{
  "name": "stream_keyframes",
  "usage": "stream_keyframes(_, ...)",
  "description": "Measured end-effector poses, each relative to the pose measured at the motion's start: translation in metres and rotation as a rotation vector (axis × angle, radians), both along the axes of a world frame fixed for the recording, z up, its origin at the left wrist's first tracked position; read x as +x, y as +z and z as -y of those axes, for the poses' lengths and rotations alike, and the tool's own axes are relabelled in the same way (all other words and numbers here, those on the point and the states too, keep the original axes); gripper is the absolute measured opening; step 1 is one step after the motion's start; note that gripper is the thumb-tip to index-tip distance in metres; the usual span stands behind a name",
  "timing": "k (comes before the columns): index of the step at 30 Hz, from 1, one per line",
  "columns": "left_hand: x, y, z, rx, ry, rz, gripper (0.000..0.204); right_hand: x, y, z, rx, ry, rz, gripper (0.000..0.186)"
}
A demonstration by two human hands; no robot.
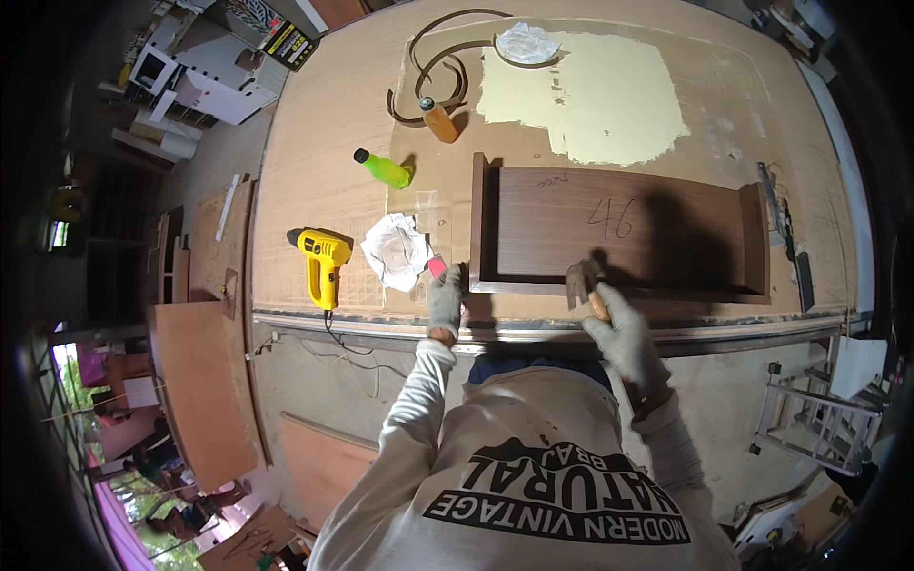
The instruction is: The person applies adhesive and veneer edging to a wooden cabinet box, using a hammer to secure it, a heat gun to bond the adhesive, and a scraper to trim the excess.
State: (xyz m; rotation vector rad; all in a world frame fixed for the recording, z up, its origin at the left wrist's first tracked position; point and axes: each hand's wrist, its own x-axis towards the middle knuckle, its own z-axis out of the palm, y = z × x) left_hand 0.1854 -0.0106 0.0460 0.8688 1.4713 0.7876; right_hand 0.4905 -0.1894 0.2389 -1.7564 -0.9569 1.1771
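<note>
My left hand (446,303), in a grey glove, is closed at the table's near edge, just left of a brown wood-grain box (562,224). A pink object (437,266) shows at its fingertips; its kind is unclear. My right hand (624,341), also gloved, grips a tool with a rounded wooden handle (598,305) and a brownish flat head (579,282), held by the box's near side. The shallow box has raised sides and handwriting on its inner panel; my shadow falls across it. Crumpled white paper (395,251) lies beside my left hand.
Left of the paper lies a yellow heat gun (322,266) with its cord over the edge. A green bottle (383,169), an orange bottle (439,121) and curved brown strips (457,81) are farther back. Dark tools (790,228) lie right; a metal stepladder (819,419) stands below.
</note>
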Motion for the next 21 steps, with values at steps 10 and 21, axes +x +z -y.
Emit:
stream_keyframes(10, 0.076, 0.042, 0.076, 0.044, 0.352, 0.082, 0.042, 0.273, -0.123, -0.211, 0.196, 0.343, 0.788, 0.062)
stream_keyframes(21, 0.099, 0.044, 0.074, 0.031, 0.560, 0.125, 0.047, 0.400, -0.222, -0.352, 0.220, 0.554, 0.863, 0.063)
